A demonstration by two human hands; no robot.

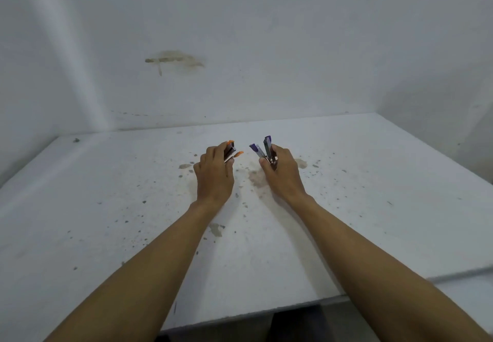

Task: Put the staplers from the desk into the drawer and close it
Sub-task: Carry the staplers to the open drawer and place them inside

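Fig.: desk (373, 208), white, speckled, walls at far and left edges; near edge runs just below my forearms, w/ open room across the whole top. No drawer in view; I judge it sits under the near edge. Left hand (214, 175) closed on orange stapler (231, 151), right hand (282, 171) closed on purple stapler (262, 149), both mid-desk, near each other but apart. Purple one's arms are splayed open, so I judge it hinged, loose, apt to flop; grip by the hinge end. Both prob. light, stiff metal, smooth, so hold firmly.
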